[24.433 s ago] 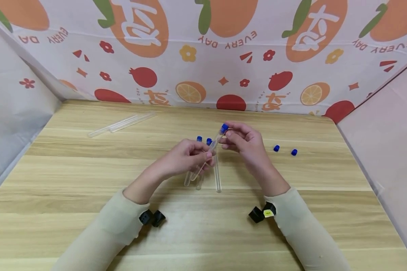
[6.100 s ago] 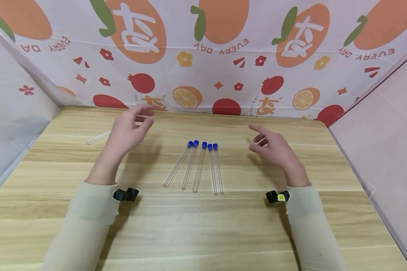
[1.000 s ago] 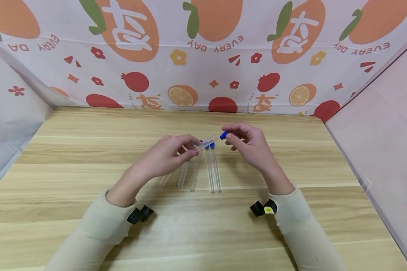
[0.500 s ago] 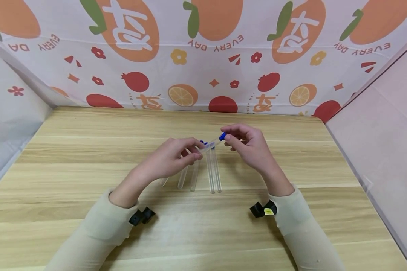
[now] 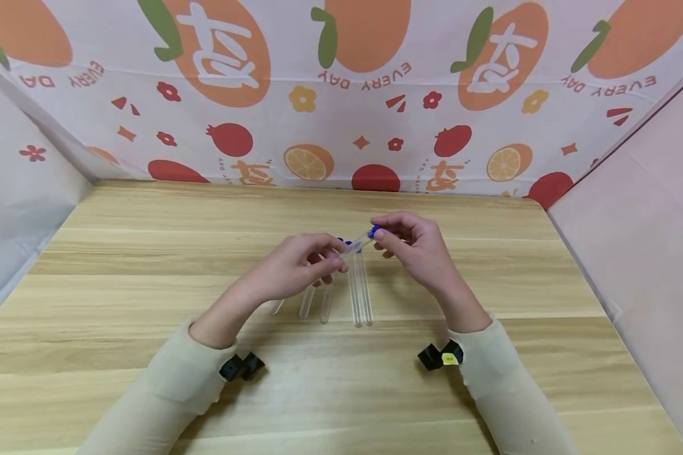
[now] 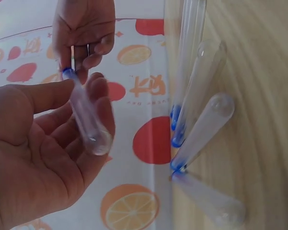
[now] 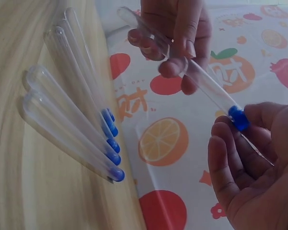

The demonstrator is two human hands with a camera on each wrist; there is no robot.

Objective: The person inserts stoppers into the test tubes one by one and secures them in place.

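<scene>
My left hand [image 5: 296, 268] grips a clear test tube [image 7: 213, 88] around its middle, between thumb and fingers, above the table. The tube slants, its mouth up and toward my right hand [image 5: 412, 243]. That hand pinches a blue cap [image 7: 238, 118] between thumb and fingertips, and the cap sits at the tube's mouth. Beneath the hands, several capped test tubes [image 5: 355, 294] lie fanned out on the table, blue caps [image 7: 116, 173] toward the back. In the head view my left hand covers parts of them; the right wrist view shows them whole.
The wooden table [image 5: 330, 392] ends at a fruit-print cloth wall [image 5: 341, 120] behind. Pale side walls [image 5: 17, 170] stand left and right. Black wrist cameras [image 5: 241, 366] hang from both sleeves.
A second ago the cap was apart from the tube; now it is at the mouth. The loose caps on the right and tubes at back left, seen earlier, are gone from those spots.
</scene>
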